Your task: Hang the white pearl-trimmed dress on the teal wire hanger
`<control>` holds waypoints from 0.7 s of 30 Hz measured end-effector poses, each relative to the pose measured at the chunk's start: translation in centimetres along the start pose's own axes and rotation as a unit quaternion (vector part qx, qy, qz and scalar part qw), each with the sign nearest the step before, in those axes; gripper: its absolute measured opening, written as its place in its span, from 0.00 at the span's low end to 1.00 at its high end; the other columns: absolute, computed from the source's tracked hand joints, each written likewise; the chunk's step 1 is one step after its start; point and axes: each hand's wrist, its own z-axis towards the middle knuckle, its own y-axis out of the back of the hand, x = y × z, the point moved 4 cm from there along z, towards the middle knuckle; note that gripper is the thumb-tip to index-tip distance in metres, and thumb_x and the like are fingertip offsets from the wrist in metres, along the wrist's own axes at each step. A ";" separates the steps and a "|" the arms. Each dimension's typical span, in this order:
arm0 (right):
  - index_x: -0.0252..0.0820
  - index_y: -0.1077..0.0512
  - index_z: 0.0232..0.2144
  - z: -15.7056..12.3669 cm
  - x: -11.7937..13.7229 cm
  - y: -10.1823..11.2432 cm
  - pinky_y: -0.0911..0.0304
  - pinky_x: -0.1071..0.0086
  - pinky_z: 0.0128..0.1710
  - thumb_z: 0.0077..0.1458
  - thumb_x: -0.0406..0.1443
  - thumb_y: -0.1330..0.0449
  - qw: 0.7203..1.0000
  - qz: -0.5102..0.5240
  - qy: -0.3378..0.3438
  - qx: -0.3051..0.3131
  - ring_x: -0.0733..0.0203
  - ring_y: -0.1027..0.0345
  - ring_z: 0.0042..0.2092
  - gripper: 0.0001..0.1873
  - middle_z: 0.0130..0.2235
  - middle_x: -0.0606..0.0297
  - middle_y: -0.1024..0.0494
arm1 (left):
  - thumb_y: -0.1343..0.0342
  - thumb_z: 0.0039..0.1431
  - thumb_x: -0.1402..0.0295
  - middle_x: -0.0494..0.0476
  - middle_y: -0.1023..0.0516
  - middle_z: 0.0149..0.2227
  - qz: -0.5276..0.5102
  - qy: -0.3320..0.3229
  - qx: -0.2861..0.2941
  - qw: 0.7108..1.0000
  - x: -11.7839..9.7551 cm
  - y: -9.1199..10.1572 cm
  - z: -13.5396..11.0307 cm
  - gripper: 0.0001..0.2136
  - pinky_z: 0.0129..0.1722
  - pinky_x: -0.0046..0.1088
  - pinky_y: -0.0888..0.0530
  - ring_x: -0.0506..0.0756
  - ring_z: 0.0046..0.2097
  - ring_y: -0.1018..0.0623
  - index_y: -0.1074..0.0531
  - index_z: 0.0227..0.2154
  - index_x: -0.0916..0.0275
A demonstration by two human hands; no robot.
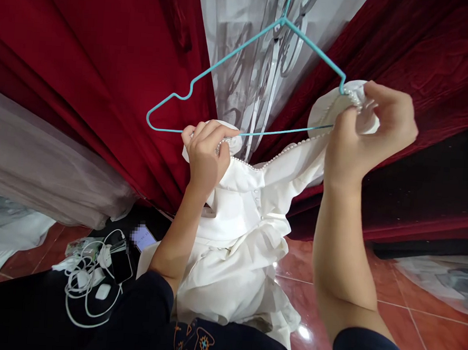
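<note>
A white dress with a pearl-trimmed neckline hangs in front of me, its skirt gathered in folds near my lap. Above it is a light blue hanger, whose right end goes into one shoulder of the dress. My right hand pinches that shoulder at the hanger's right end. Lower and to the left, my left hand is closed over the other shoulder, against the hanger's bottom bar. The hanger's left end sticks out bare beyond my left hand. The top of its hook runs out of view.
Dark red curtains hang on both sides of a white ornamental metal frame. At lower left, white cables, a phone and another lit phone lie on a black surface. Red floor tiles show at lower right.
</note>
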 end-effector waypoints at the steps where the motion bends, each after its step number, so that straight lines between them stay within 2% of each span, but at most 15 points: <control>1: 0.32 0.17 0.45 0.8 -0.6 0.0 0.30 0.60 0.46 0.62 0.25 0.37 0.999 -0.028 -0.027 0.005 0.58 0.22 0.44 0.11 0.41 0.60 0.17 | 0.47 0.61 0.83 0.51 0.18 0.37 0.000 0.003 0.000 1.000 0.1 0.0 0.0 0.16 0.61 0.44 0.36 0.58 0.43 0.22 0.19 0.37 0.57; 3: 0.32 0.17 0.39 2.4 -1.6 0.4 0.32 0.65 0.40 0.60 0.23 0.37 0.996 -0.062 -0.064 0.008 0.64 0.23 0.37 0.09 0.36 0.64 0.18 | 0.47 0.61 0.83 0.51 0.18 0.38 -0.008 0.004 0.008 1.000 0.2 -0.2 0.0 0.16 0.61 0.44 0.37 0.58 0.43 0.22 0.19 0.37 0.57; 7: 0.34 0.19 0.38 4.1 -4.0 2.4 0.32 0.67 0.43 0.59 0.20 0.38 0.992 -0.058 -0.099 -0.051 0.68 0.22 0.40 0.11 0.37 0.68 0.19 | 0.47 0.61 0.84 0.50 0.18 0.38 -0.037 0.002 0.009 0.999 0.3 -0.5 0.2 0.17 0.60 0.43 0.36 0.57 0.42 0.22 0.18 0.38 0.56; 10: 0.33 0.20 0.37 2.6 -5.5 3.7 0.32 0.69 0.40 0.56 0.15 0.40 0.986 -0.060 -0.140 -0.070 0.69 0.24 0.37 0.15 0.36 0.69 0.21 | 0.48 0.62 0.85 0.50 0.18 0.38 -0.038 0.006 0.008 0.999 0.6 -0.5 0.4 0.18 0.61 0.44 0.36 0.57 0.41 0.22 0.18 0.37 0.55; 12: 0.32 0.21 0.37 0.9 -5.8 4.1 0.32 0.70 0.38 0.52 0.13 0.40 0.986 -0.047 -0.153 -0.051 0.68 0.25 0.36 0.17 0.35 0.68 0.21 | 0.48 0.64 0.84 0.50 0.18 0.38 -0.032 0.007 0.011 0.999 1.0 -0.4 0.6 0.18 0.62 0.45 0.36 0.57 0.42 0.22 0.18 0.36 0.55; 14: 0.34 0.21 0.37 -0.6 -5.8 4.3 0.33 0.70 0.36 0.51 0.15 0.38 0.987 -0.037 -0.153 -0.028 0.66 0.25 0.35 0.16 0.35 0.66 0.20 | 0.48 0.65 0.83 0.51 0.17 0.39 -0.024 0.008 0.016 1.000 1.3 -0.2 0.7 0.18 0.63 0.47 0.36 0.58 0.43 0.22 0.17 0.37 0.55; 16: 0.37 0.21 0.36 -1.4 -6.4 4.6 0.35 0.69 0.33 0.50 0.17 0.36 0.986 -0.041 -0.160 -0.034 0.65 0.26 0.33 0.15 0.34 0.64 0.20 | 0.48 0.66 0.83 0.51 0.17 0.39 -0.024 0.010 0.022 0.999 1.4 0.1 0.8 0.18 0.65 0.48 0.37 0.59 0.44 0.21 0.17 0.37 0.55; 19: 0.41 0.24 0.26 -2.2 -8.2 5.3 0.41 0.67 0.27 0.42 0.15 0.37 0.968 -0.083 -0.232 -0.053 0.67 0.33 0.25 0.18 0.27 0.65 0.23 | 0.48 0.65 0.84 0.51 0.17 0.39 -0.038 0.014 0.034 0.999 1.0 0.3 0.6 0.19 0.65 0.48 0.37 0.59 0.45 0.21 0.17 0.38 0.55; 21: 0.42 0.24 0.24 -2.8 -8.4 5.6 0.43 0.66 0.24 0.41 0.17 0.36 0.955 -0.095 -0.280 -0.004 0.67 0.35 0.23 0.15 0.24 0.64 0.23 | 0.49 0.65 0.84 0.50 0.16 0.40 -0.045 0.015 0.042 0.998 0.6 0.2 0.3 0.19 0.63 0.47 0.36 0.58 0.44 0.21 0.16 0.38 0.54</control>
